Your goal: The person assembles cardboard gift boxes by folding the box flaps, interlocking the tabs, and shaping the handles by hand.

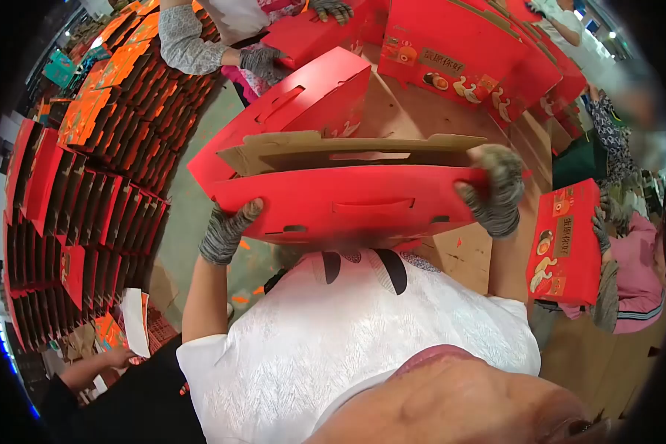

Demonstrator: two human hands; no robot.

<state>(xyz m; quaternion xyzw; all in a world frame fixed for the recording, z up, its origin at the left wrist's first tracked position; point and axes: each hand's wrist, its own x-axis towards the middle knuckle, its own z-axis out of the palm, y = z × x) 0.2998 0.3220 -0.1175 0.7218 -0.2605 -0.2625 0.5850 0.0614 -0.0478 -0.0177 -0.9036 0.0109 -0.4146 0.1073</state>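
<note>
A red cardboard gift box [296, 200] is held up level in front of my chest, its brown inner flaps showing and its top gaping. My left hand [229, 229], in a grey glove with bare fingertips, grips the box's left end with the thumb on the near face. At the other end my right hand [496, 191], gloved alike, clasps the right corner, thumb on the near face and fingers over the top edge. A slotted handle strip shows on the near face. Just beyond stands another red box [303, 96] with a handle slot.
Tall stacks of flattened orange boxes [118, 103] and red boxes [89, 214] line the left. Printed red boxes [451, 55] stand on the brown table [462, 255]. Co-workers' gloved hands [263, 63] are across the table; a person at right holds a red box [566, 240].
</note>
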